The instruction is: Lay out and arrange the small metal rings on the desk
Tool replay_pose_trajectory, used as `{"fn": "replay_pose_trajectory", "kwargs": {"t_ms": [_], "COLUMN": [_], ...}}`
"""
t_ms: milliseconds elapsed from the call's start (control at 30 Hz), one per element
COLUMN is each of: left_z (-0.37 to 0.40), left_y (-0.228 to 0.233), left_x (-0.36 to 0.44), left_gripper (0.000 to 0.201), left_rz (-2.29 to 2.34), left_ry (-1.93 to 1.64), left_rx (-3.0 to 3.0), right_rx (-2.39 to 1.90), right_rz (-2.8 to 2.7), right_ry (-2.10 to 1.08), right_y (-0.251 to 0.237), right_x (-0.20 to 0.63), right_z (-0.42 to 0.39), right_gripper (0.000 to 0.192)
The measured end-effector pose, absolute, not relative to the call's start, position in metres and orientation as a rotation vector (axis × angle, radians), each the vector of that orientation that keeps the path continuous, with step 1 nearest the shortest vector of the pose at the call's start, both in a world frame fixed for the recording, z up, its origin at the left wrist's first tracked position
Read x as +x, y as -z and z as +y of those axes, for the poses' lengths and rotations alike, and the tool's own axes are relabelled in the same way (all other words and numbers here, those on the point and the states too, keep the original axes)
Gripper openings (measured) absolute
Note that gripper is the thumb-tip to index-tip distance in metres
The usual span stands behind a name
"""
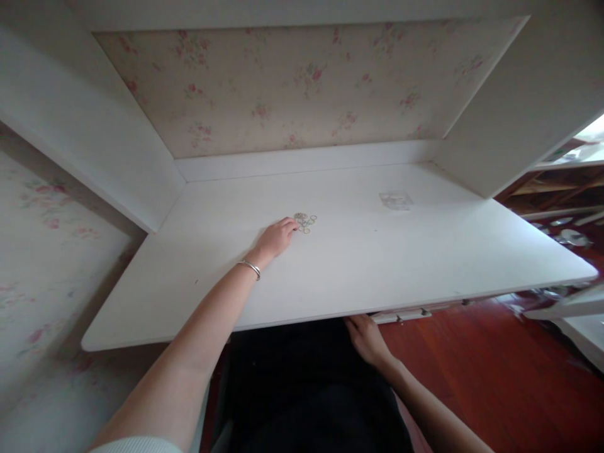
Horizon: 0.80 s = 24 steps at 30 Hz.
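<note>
A small cluster of thin, pale gold rings [309, 221] lies on the white desk [330, 270]; some overlap and others are spread a little apart. My left hand [277, 239], with a bangle on its wrist, reaches over the desk to the left side of this cluster. Its fingers are bent and drawn together at the rings, and whatever is between the fingertips is too small to make out. My right hand [369, 341] is low at the desk's front edge, over my dark clothing, with its fingertips hidden under the edge.
A clear plastic box [396, 200] sits on the desk, right of the rings. White side panels and a flowered back wall [264, 94] enclose the desk. At the right are a shelf [561, 185] and a reddish wooden floor [462, 365].
</note>
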<state>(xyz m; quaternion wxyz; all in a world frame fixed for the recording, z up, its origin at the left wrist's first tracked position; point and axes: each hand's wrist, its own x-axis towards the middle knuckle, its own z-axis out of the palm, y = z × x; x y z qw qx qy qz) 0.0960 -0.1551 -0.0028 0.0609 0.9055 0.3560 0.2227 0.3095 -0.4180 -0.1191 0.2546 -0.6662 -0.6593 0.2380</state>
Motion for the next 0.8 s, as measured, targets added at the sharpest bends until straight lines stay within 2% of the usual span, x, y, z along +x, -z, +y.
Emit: {"fn": "replay_pose_trajectory", "kwargs": {"t_ms": [100,233,467,667,800], "left_z": [-0.155,-0.153,-0.155,-0.163,-0.164], "left_y": [0.004,0.006,0.006,0.005,0.006], "left_x": [0.096,0.096,0.095,0.092,0.091], "left_gripper": [0.028,0.028,0.027,0.027,0.028], "left_rz": [1.080,1.066,1.104,1.158,1.176], "left_ry": [-0.675,-0.691,-0.706,-0.709,-0.741], "left_rx": [2.721,2.718,2.716,2.710,2.691], "right_rx": [-1.923,-1.855,-1.741,-1.754,-1.488], "right_rz": [-1.630,-1.607,-1.968,-2.178,-2.248], "right_ry": [-0.720,-0.878,-1.074,-1.028,-1.138], "right_y": [0.127,0.125,0.100,0.058,0.008], "right_x": [0.330,0.345,0.338,0.315,0.293], "right_z": [-0.414,-0.423,-0.438,-0.425,-0.414], "right_gripper": [0.031,0.028,0.026,0.028,0.027]}}
